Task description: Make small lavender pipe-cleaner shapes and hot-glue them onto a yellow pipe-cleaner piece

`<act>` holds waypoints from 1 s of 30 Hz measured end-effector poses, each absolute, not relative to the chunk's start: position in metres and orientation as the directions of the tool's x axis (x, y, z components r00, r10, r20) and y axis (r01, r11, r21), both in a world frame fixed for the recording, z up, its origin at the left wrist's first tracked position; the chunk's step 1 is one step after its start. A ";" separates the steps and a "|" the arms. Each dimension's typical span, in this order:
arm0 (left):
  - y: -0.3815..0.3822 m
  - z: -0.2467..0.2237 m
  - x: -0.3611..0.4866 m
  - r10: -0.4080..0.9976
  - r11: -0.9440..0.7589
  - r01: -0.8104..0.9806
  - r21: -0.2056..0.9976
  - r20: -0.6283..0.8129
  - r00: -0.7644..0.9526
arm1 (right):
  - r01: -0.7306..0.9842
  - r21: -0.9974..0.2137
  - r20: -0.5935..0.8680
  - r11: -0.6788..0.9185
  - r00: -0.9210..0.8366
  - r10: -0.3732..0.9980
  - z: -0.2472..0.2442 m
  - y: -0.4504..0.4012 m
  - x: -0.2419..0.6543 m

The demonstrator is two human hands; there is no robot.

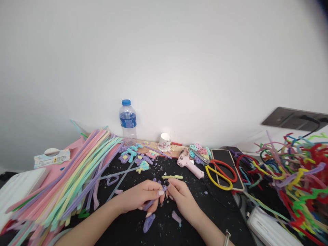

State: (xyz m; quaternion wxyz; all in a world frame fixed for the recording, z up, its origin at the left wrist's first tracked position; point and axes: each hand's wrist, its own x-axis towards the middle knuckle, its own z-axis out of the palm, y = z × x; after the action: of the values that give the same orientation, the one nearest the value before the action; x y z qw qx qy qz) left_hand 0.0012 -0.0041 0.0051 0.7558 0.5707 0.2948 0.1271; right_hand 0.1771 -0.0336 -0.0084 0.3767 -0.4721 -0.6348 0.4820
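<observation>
Low in the middle of the view, my left hand (146,198) is closed around a purple fuzzy stem piece (149,205). My right hand (180,196) meets it fingertip to fingertip, pinching the same purple piece at its upper end. Just below my left fingers lies a loose purple loop (149,223) on the black mat (189,232). A short pale purple piece (176,217) rests beneath my right hand. Above the hands is a yellow-green stem piece (172,177).
Pastel stems (84,174) are heaped at left, tangled bright stems (302,177) at right. Behind the hands stand a bottle (128,119) and paper cup (164,142). A pink glue gun (191,165), scissors (219,177) and a phone (238,179) lie right of centre.
</observation>
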 end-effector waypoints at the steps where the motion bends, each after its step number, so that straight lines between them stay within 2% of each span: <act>1: -0.004 0.005 0.001 0.528 0.316 0.145 0.938 -0.300 0.795 | 0.242 -0.966 0.026 0.093 -0.269 0.963 -0.008 -0.034 0.177; 10: -0.004 0.006 0.000 0.525 0.294 0.149 0.944 -0.290 0.801 | 0.317 -0.941 0.033 0.122 -0.273 0.961 -0.008 -0.033 0.176; 30: -0.003 0.002 -0.001 0.532 0.292 0.145 0.945 -0.287 0.796 | 0.524 -0.785 0.232 0.330 -0.245 0.941 -0.006 -0.038 0.174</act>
State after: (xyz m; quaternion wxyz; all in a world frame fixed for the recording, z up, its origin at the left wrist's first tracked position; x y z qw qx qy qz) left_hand -0.0005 -0.0034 0.0022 0.7490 0.5806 0.2918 0.1291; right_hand 0.1737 -0.0382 -0.0057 0.3574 -0.5000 -0.7328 0.2919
